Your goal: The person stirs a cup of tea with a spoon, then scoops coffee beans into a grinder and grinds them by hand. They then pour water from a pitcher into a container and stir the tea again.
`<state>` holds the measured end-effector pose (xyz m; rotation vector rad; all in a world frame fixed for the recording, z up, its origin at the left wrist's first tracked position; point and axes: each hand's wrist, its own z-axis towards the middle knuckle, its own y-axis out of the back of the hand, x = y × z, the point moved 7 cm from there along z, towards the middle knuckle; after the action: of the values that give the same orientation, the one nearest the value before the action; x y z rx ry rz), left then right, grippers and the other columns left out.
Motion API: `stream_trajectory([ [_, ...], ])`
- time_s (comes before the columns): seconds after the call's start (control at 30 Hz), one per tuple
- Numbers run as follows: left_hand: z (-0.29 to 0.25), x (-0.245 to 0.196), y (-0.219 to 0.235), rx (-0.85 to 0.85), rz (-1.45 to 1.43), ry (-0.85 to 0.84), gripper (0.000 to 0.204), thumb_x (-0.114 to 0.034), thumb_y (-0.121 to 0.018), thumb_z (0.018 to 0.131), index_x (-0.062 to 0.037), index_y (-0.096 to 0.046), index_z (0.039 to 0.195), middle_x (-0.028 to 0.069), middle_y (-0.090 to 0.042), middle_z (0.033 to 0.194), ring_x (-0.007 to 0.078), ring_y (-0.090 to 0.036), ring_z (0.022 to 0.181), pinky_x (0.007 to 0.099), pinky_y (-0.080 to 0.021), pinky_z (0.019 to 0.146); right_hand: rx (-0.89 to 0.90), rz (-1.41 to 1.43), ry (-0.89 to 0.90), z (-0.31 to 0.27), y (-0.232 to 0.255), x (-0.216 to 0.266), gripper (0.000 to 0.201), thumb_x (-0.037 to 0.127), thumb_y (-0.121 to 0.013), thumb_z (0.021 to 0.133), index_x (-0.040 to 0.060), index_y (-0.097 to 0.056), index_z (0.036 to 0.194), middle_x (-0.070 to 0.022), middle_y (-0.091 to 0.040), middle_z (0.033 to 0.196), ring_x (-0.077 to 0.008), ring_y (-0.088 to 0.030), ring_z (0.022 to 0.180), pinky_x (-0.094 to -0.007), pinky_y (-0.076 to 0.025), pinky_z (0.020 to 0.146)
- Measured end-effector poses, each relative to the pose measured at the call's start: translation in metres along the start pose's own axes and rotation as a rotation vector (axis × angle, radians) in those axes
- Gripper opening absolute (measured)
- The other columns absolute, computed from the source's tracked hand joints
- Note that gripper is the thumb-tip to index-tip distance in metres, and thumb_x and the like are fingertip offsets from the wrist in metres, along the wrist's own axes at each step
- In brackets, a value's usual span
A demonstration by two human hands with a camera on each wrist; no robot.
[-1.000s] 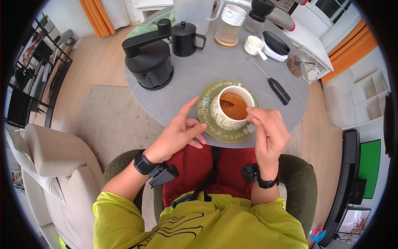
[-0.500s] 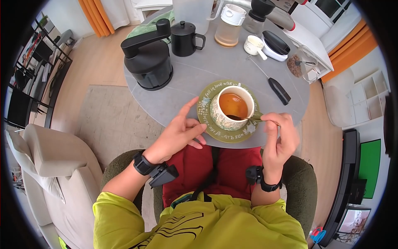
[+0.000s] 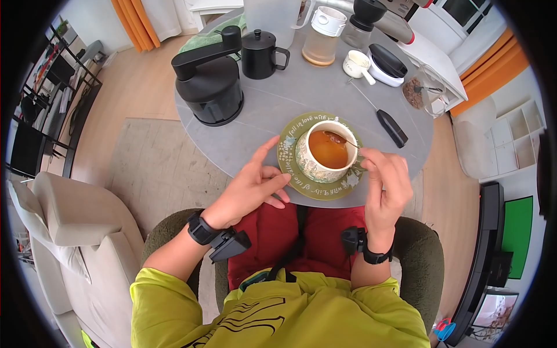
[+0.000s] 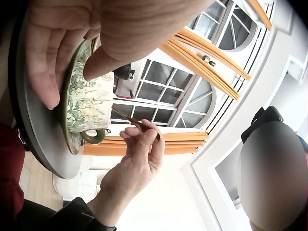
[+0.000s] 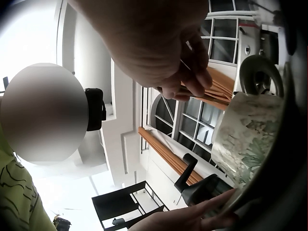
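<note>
A floral teacup (image 3: 308, 164) of amber tea (image 3: 325, 153) stands on a green saucer (image 3: 287, 139) with white lettering, near the table's front edge. Between thumb and fingers, my right hand (image 3: 387, 181) pinches the handle of a small spoon (image 4: 126, 117) beside the cup's right rim. The spoon's bowl is at the far side of the tea. My left hand (image 3: 255, 184) is at the saucer's left edge, fingers loosely spread and holding nothing. The left wrist view shows its thumb in front of the cup wall and the cup's green handle (image 4: 95, 137) facing the right hand.
On the round grey table (image 3: 261, 124), a black hand-crank grinder (image 3: 208, 87) and a black lidded pot (image 3: 259, 55) stand back left. Behind are a glass jar (image 3: 321, 43) with a white top and a small white handled cup (image 3: 356, 62). A black-handled whisk (image 3: 392, 127) lies right.
The spoon has swept through the tea, from the near side half a second ago to the far side now. My right hand went right, then back left a little; the left stays put.
</note>
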<state>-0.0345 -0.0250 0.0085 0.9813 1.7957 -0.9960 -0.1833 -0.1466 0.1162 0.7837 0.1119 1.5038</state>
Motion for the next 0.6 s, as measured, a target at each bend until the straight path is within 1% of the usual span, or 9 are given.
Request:
stream_trajectory([
  [0.17,0.001,0.000,0.000,0.006,0.000,-0.004,0.074,-0.011,-0.055,0.093,-0.0102,-0.007,0.149,0.0098,-0.061,0.092,0.0143,-0.064,0.077,0.0271,-0.057,0.066,-0.021,-0.043,-0.026,-0.001,0.011,0.002,0.007,0.000,-0.063,0.081,0.0015,-0.065,0.087,-0.0068,-0.057,0.070,-0.0222,-0.052,0.063,-0.0319,-0.039,0.063],
  [0.27,0.001,0.000,-0.001,0.003,0.006,-0.006,0.074,-0.011,-0.055,0.093,-0.0102,-0.006,0.149,0.0098,-0.061,0.092,0.0142,-0.064,0.076,0.0271,-0.057,0.066,-0.038,0.010,-0.061,-0.003,0.013,0.004,0.003,0.002,-0.063,0.082,0.0013,-0.064,0.085,-0.0066,-0.055,0.068,-0.0220,-0.049,0.061,-0.0320,-0.038,0.061],
  [0.33,0.001,0.001,0.000,0.002,0.009,-0.011,0.075,-0.011,-0.056,0.094,-0.0101,-0.006,0.149,0.0098,-0.061,0.092,0.0143,-0.064,0.076,0.0271,-0.057,0.066,-0.013,0.126,-0.089,-0.004,0.009,0.004,0.004,0.002,-0.063,0.083,0.0013,-0.065,0.086,-0.0063,-0.055,0.067,-0.0217,-0.049,0.061,-0.0316,-0.038,0.061],
  [0.47,0.001,0.001,0.000,0.006,0.006,-0.013,0.075,-0.011,-0.056,0.094,-0.0102,-0.005,0.149,0.0099,-0.061,0.092,0.0145,-0.064,0.076,0.0271,-0.057,0.066,0.037,0.214,-0.138,-0.005,0.000,0.002,0.009,0.000,-0.062,0.082,0.0021,-0.066,0.089,-0.0064,-0.057,0.070,-0.0215,-0.050,0.062,-0.0313,-0.039,0.062],
  [0.53,0.001,0.001,0.000,0.006,0.009,-0.015,0.075,-0.011,-0.056,0.094,-0.0104,-0.005,0.149,0.0101,-0.061,0.092,0.0146,-0.064,0.076,0.0270,-0.057,0.066,0.049,0.199,-0.065,-0.003,-0.005,0.005,0.015,-0.001,-0.063,0.079,0.0032,-0.068,0.093,-0.0068,-0.061,0.074,-0.0215,-0.054,0.065,-0.0310,-0.040,0.064],
  [0.6,0.001,0.001,-0.001,0.007,0.009,-0.014,0.076,-0.012,-0.056,0.094,-0.0104,-0.005,0.150,0.0102,-0.061,0.092,0.0147,-0.064,0.076,0.0270,-0.057,0.066,0.051,0.176,-0.054,-0.003,-0.008,0.002,0.017,-0.001,-0.064,0.078,0.0038,-0.068,0.094,-0.0071,-0.062,0.075,-0.0216,-0.055,0.066,-0.0311,-0.041,0.065],
])
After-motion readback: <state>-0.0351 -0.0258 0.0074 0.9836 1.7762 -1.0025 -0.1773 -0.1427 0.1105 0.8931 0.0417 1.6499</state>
